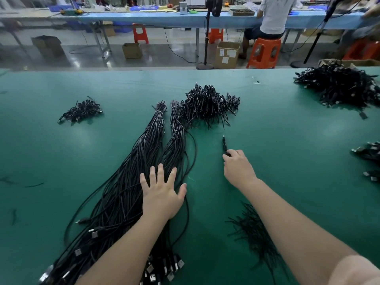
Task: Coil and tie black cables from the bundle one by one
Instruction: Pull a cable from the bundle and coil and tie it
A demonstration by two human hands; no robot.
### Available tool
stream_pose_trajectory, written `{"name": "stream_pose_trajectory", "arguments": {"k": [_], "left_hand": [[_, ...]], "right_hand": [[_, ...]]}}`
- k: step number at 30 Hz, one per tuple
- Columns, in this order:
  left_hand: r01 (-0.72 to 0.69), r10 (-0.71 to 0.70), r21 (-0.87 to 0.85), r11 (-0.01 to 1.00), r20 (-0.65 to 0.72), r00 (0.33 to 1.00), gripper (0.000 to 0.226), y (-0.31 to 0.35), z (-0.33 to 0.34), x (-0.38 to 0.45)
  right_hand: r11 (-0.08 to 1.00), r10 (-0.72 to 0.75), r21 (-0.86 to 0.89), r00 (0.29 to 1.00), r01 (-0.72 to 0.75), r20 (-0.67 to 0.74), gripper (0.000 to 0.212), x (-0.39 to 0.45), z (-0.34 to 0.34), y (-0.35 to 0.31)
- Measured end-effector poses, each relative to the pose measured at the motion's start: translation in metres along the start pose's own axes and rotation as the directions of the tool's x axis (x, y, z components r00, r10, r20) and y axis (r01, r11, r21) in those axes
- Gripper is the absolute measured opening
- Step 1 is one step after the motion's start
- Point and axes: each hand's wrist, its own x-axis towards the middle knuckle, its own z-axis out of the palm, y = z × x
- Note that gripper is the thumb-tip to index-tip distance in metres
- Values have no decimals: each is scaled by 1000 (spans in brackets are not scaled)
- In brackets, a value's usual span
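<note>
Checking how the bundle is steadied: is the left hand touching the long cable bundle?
Touching. The head view shows the left hand lying flat, fingers spread, directly on the long cable bundle.

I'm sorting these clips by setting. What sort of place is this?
Most likely a factory assembly floor: a long green workbench with a cable bundle and a heap of coiled cables, and a second worker seated at another bench behind.
</note>
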Motion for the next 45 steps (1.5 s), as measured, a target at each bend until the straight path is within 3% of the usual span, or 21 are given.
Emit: {"name": "stream_pose_trajectory", "arguments": {"k": [4, 9, 13, 17, 22, 25, 36, 45], "left_hand": [[2, -2, -5, 1000, 7, 1000, 78, 0, -1, 0], [1, -1, -4, 1000, 3, 1000, 78, 1, -1, 0], [1, -1, -2, 1000, 1, 1000, 79, 0, 0, 0], [12, -12, 19, 1000, 5, 1000, 80, 2, -2, 0], [13, -13, -12, 1000, 6, 1000, 76, 2, -4, 0], [9, -8, -39, 999, 14, 1000, 75, 1, -5, 0], [-23, 27, -57, 998, 54, 998, 60, -2, -6, 0], [-17, 41, -212, 977, 113, 993, 60, -9, -14, 4]], "right_hand": [[996, 65, -67, 995, -60, 71, 44, 4, -2, -8], [994, 107, -1, 983, -108, 149, 55, 6, -11, -12], [970, 118, 212, 993, -117, 12, 54, -25, -17, -32], [896, 14, 444, 996, 28, -92, 48, -92, -8, -89], [910, -103, 394, 991, 128, -83, 45, -163, 18, -137], [912, -83, 392, 991, 118, -104, 41, -166, 16, -139], [901, -48, 428, 996, 76, -76, 59, -160, 22, -137], [796, 32, 604, 994, 38, -104, 46, -162, 19, -135]]}}
